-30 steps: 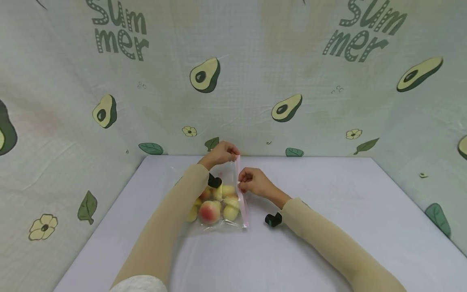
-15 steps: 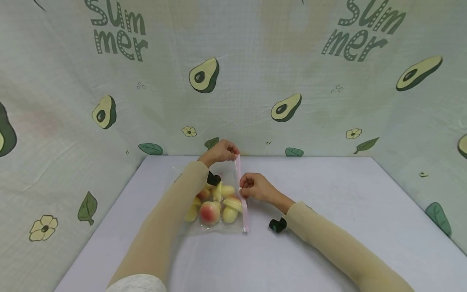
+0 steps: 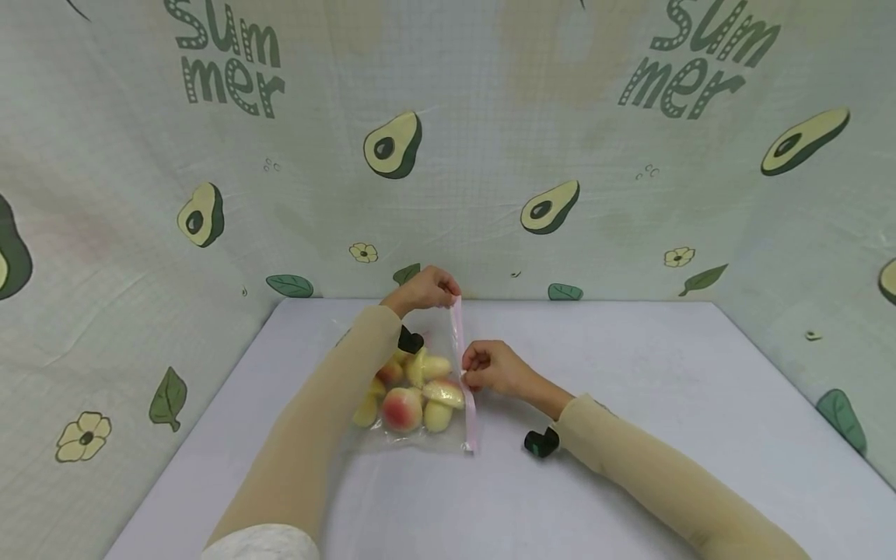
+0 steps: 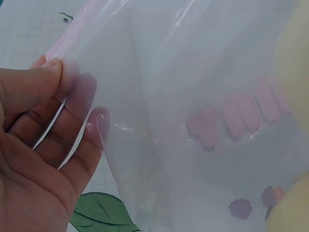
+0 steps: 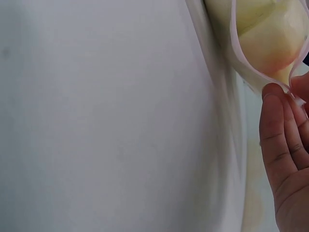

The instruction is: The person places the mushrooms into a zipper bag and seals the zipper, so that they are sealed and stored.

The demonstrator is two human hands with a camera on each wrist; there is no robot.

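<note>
A clear zip bag (image 3: 416, 443) with a pink zip strip along its right edge lies on the table, filled with several yellow and peach-red pieces that look like toy fruit or mushrooms. My left hand (image 3: 428, 288) pinches the far corner of the strip; in the left wrist view, the thumb of the left hand (image 4: 43, 135) presses the film against the fingers. Partway down the strip my right hand (image 3: 493, 367) pinches the zip between thumb and fingers. In the right wrist view, the bag's mouth (image 5: 246, 60) gapes beside the right hand (image 5: 287, 140), with a pale piece inside.
The white table (image 3: 630, 420) ends at a cloth backdrop (image 3: 476, 155) printed with avocados and leaves, which also runs along both sides. Black wrist cameras sit by each sleeve, the right camera (image 3: 542, 442) near the tabletop.
My right hand has slid down the zip strip toward the near end, still pinching it. My left hand stays at the far corner, raised very slightly.
</note>
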